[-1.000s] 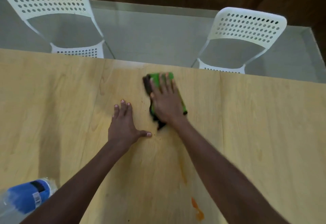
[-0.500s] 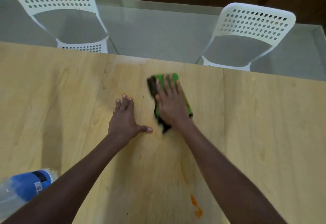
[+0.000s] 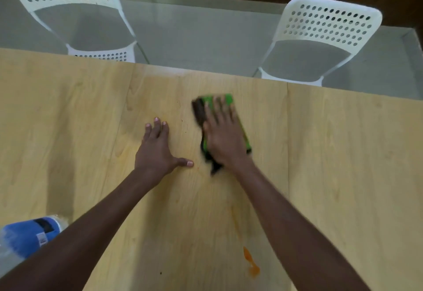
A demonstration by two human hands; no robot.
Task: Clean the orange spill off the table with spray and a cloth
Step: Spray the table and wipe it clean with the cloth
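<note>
While the right hand [image 3: 225, 135] keeps scrubbing flat-palmed on the green cloth [image 3: 229, 100], it's barely shifted. Left hand [image 3: 158, 151] stays open on the surface [image 3: 343, 176]; the orange spill [image 3: 250, 262] is still untouched.

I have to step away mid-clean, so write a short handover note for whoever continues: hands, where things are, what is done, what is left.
Left hand: flat on the table, fingers straight, holding nothing.
Right hand: pressed flat on the green cloth, far centre of the table.
Spray bottle: near left corner, beside the left forearm.
Done: the area around the cloth looks mostly wiped, faint orange tint only.
Left: the orange blob near the front edge and the pale streak above it are not yet wiped.
</note>
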